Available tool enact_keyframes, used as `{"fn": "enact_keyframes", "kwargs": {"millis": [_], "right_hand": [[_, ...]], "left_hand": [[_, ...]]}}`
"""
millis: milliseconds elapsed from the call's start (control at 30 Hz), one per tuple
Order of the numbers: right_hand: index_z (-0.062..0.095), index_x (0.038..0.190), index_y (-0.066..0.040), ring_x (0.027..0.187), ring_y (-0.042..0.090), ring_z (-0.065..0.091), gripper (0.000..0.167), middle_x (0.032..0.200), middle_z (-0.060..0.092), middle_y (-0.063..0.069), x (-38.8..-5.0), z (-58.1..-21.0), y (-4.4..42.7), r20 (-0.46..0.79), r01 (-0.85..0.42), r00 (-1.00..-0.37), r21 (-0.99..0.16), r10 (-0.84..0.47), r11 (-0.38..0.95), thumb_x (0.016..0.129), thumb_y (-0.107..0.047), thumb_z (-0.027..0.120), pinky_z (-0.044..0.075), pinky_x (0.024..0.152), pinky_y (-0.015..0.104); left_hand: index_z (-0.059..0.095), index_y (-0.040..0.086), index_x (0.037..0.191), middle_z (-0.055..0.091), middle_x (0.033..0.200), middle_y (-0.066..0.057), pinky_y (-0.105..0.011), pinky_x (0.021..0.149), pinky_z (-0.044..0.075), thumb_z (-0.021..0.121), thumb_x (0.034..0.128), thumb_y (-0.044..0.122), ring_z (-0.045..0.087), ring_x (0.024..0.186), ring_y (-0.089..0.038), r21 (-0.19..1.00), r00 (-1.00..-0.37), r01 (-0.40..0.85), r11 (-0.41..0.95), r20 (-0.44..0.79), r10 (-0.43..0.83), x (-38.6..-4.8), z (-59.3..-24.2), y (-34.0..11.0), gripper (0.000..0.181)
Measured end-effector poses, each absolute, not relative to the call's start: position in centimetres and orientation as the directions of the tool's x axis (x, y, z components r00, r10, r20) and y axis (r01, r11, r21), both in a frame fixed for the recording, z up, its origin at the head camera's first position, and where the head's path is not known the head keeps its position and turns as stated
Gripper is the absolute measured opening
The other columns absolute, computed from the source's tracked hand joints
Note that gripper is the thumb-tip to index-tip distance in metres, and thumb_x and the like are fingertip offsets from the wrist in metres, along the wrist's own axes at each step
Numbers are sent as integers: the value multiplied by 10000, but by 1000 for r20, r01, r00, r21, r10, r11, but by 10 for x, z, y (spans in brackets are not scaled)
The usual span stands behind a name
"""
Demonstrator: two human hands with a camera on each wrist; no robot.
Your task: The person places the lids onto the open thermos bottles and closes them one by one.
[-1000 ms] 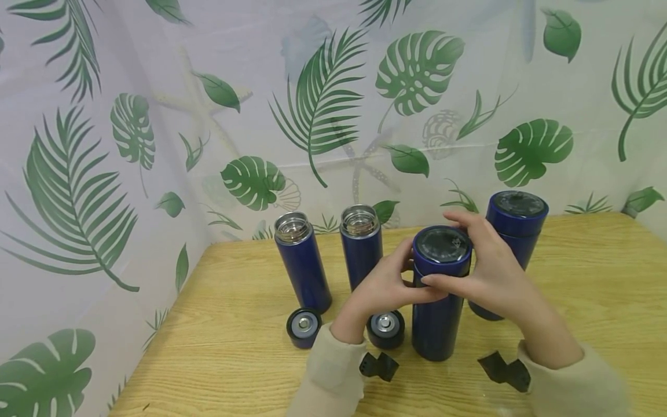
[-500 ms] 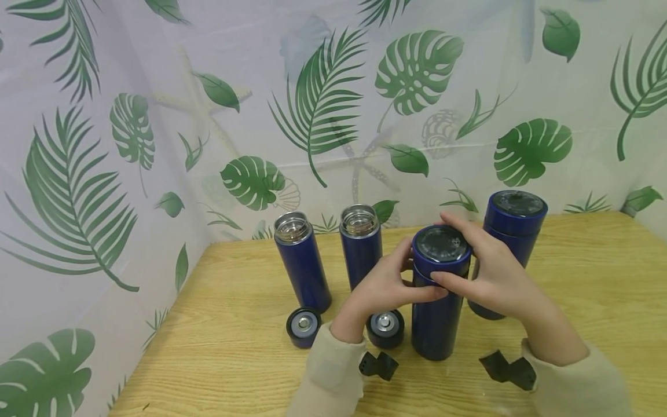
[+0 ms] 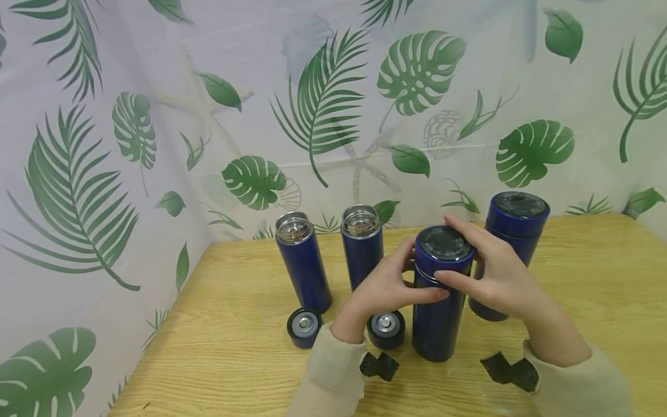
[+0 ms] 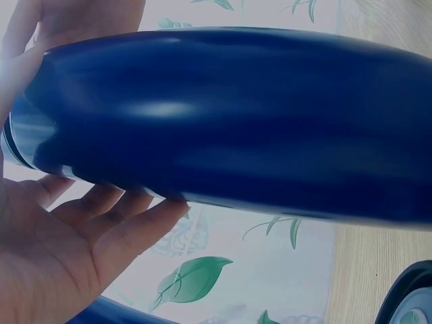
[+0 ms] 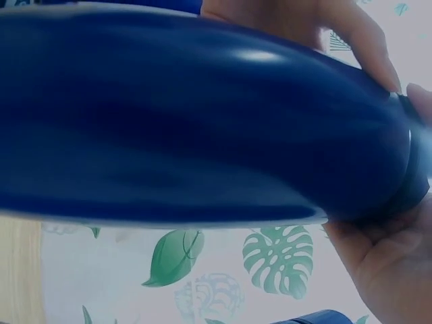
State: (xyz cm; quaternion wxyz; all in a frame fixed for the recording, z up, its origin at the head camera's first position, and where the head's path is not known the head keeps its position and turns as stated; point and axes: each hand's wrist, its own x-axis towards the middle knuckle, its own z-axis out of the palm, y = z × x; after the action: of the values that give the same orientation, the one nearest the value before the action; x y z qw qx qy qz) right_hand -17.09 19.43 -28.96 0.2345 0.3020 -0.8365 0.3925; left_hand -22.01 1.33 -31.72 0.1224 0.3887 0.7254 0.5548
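A dark blue thermos bottle (image 3: 435, 333) stands upright on the table in the head view. My left hand (image 3: 385, 284) grips its body just below the lid, thumb in front. Around the blue lid (image 3: 443, 263), with its glossy black top, curl the fingers and thumb of my right hand (image 3: 500, 275). A thin silver line shows between lid and body, and the lid looks slightly tilted. Both wrist views are filled by the smooth blue body (image 4: 236, 128). The far fingers of both hands are partly hidden behind the bottle in the head view.
Two uncapped blue bottles, one left (image 3: 304, 266) and one nearer (image 3: 361, 249), stand at the back. Their removed lids, the left lid (image 3: 304, 327) and the right lid (image 3: 385, 329), lie upside down in front. A capped bottle (image 3: 516, 231) stands behind my right hand.
My right hand has shifted its grip round the lid, its thumb moving slightly right. A silver gap has appeared beneath the lid. The left hand holds still.
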Motion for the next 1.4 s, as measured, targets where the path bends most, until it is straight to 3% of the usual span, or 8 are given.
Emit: {"fn": "enact_keyframes", "kwargs": {"millis": [133,267,467,567,700,967,1300,1400], "right_hand": [[373,1312,28,996,264,485,782,1159,476,160,-169,-289,191,623,-631,-737,-494,-264,598,665,-136,781,417,802,283],[412,1274,49,944,299,474,809,1098,465,160,-170,-288,186,627,-582,-751,-483,-205,654,613,-184,818,415,724,469],[367,1304,42,1028,326,440,780,1170,441,174,-170,-288,188,627,-613,-739,-472,-247,634,675,-180,772,395,790,470],[314,1343,18,1119,273,407,749,1233,438,168,-170,-289,193,641,-678,-701,-459,-314,574,721,-103,713,344,908,310],[295,1363,-5,1125,179,411,750,1235,456,160,-170,-289,196,658,-723,-664,-444,-355,529,726,-48,690,270,893,111],[355,1323,25,1060,334,438,793,1185,456,179,-168,-287,192,643,-651,-710,-446,-286,614,678,-171,773,367,801,512],[407,1282,33,1014,319,453,791,1137,459,164,-169,-288,190,646,-624,-720,-442,-255,644,634,-190,803,384,773,494],[332,1341,-9,1103,250,427,795,1218,444,158,-170,-288,193,638,-677,-704,-470,-313,566,680,-114,760,377,877,350]], "left_hand": [[302,204,1340,458,1214,31,-233,744,467,685,773,106,481,1042,-85,893,-659,444,70,272,701,-221,-318,13,692],[312,199,1332,460,1206,26,-238,749,466,685,770,89,484,1029,-84,893,-651,446,55,282,705,-221,-317,13,684],[301,202,1342,454,1222,25,-234,741,469,680,779,105,484,1037,-85,900,-663,431,70,263,701,-220,-317,13,686],[285,219,1353,444,1241,29,-233,737,470,678,784,122,474,1061,-88,906,-673,415,79,248,697,-219,-316,13,699],[272,237,1358,439,1248,30,-237,741,469,678,784,121,469,1069,-90,909,-671,410,74,245,700,-217,-316,13,713],[298,225,1344,453,1223,32,-246,729,477,685,774,102,493,1023,-87,902,-662,427,64,263,702,-218,-316,13,701],[301,196,1342,454,1219,36,-238,740,470,678,781,110,491,1027,-83,900,-664,429,80,254,703,-219,-316,13,681],[278,201,1360,451,1237,13,-235,740,471,671,786,91,485,1044,-90,909,-672,409,80,240,701,-218,-315,13,705]]}}
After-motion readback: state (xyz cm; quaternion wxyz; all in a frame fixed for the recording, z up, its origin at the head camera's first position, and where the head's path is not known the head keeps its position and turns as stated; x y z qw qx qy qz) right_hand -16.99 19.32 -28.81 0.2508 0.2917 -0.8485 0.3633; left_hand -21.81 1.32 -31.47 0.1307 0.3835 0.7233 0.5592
